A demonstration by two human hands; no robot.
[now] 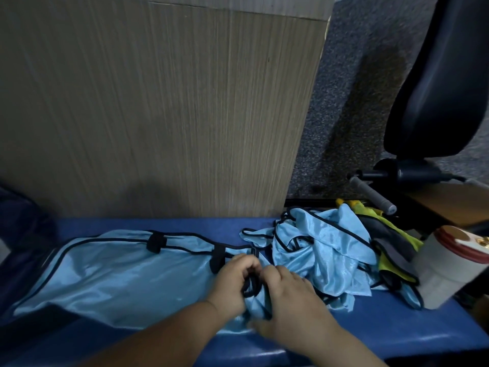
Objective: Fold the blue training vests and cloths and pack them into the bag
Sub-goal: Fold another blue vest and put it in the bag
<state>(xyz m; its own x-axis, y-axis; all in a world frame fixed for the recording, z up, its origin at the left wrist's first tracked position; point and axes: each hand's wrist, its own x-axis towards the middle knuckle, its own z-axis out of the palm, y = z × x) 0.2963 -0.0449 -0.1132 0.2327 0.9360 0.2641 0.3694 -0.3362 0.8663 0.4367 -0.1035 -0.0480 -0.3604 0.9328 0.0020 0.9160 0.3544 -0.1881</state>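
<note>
The vest (119,276) lies flat along the blue worktop (397,332), with the unfolded pile (325,250) just to its right. It looks thin, slick and limp, so it is likely to slide. Your left hand (235,282) and right hand (288,308) curl their fingers (248,263), pinching the black trim (250,283) at its right end; that firmer binding is your best hold.

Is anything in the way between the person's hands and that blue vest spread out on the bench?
Nothing visible. The left hand and right hand grip the spread vest at its black-trimmed edge. The heap of other vests lies off to the right, not between.
</note>
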